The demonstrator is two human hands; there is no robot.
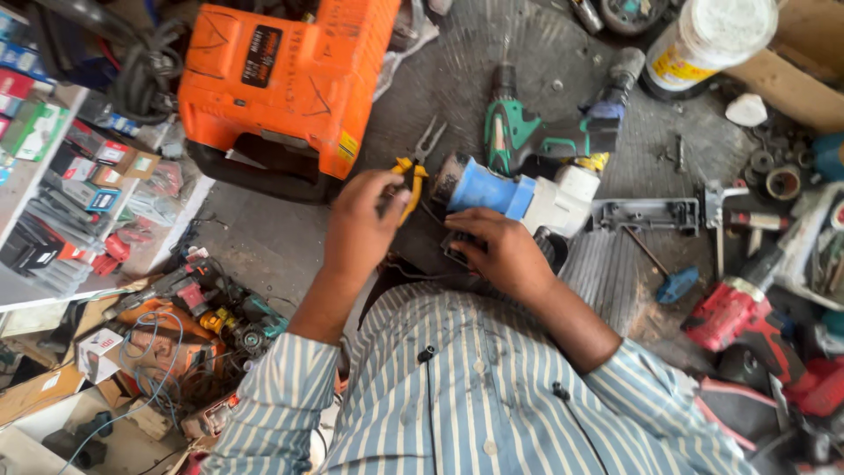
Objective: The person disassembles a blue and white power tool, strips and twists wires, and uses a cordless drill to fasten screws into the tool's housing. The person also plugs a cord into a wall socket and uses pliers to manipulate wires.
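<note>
Two hands are working close to the body over a crowded grey bench (264, 237). Right hand (497, 251) is pressing down on a small dark part (457, 249), fingers curled over it; how firmly it is gripping I cannot tell. Left hand (365, 220) is closing around the yellow handles of pliers (415, 167), whose open tips are pointing away from the body, just beside the blue-and-white tool (519, 189).

Risk, as judged: the dark part is lying mostly hidden under the right fingers, so the tips could be nipping a fingertip if the pliers are brought in blind. The part may also be slipping toward the bench edge, since it is sitting near the body.

Farther out, a green drill (519, 132) is lying touching the blue tool; a jolt could be rolling either. Beyond, an orange case (290, 79) is crowding the left hand's swing.
</note>
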